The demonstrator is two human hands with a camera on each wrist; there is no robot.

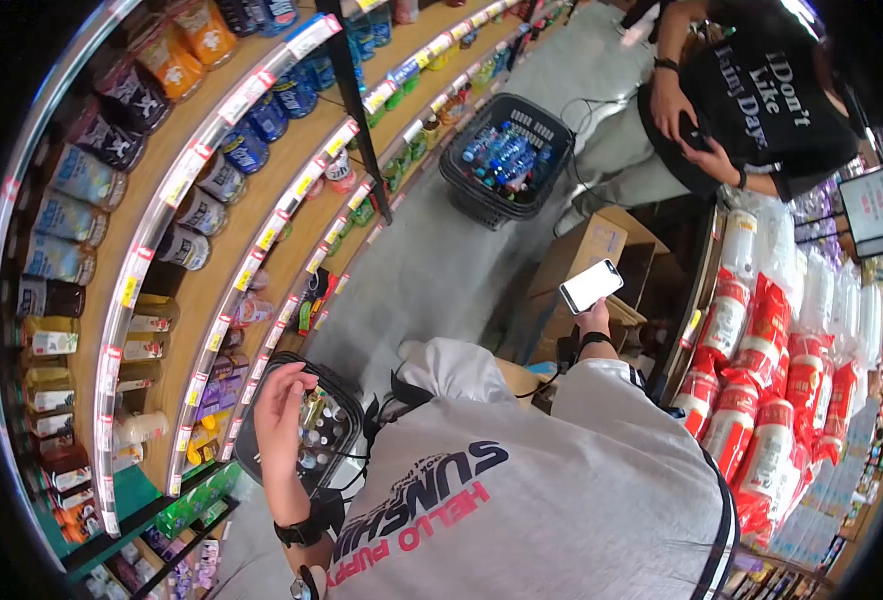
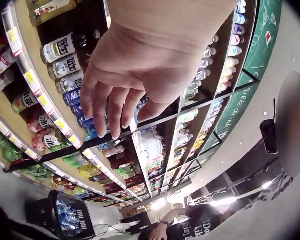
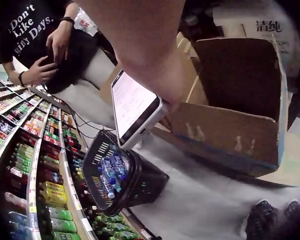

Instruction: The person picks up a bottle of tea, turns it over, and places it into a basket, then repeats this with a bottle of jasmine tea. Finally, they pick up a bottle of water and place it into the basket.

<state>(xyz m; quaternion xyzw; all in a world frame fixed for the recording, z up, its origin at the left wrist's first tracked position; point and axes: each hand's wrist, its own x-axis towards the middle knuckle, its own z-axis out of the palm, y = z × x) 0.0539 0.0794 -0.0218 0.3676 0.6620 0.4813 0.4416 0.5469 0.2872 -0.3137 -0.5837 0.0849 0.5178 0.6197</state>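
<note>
The white phone (image 1: 592, 287) was in the right hand (image 1: 595, 320), screen up and lit, gripped near its lower end; exactly how each finger lay, I cannot tell. A firm hold on the edges, fingertips off the glass, would likely have suited it best. Just beyond stood an open cardboard box (image 3: 230, 125), whose flaps seemed worth keeping the wrist clear of. Farther out, 1 black basket (image 1: 487, 207) held bottles; another person (image 1: 762, 110) stood nearby. The left hand (image 2: 140, 75) was open and empty, fingers loosely extended near the shelves, best kept off the bottles unless steadying the phone.
</note>
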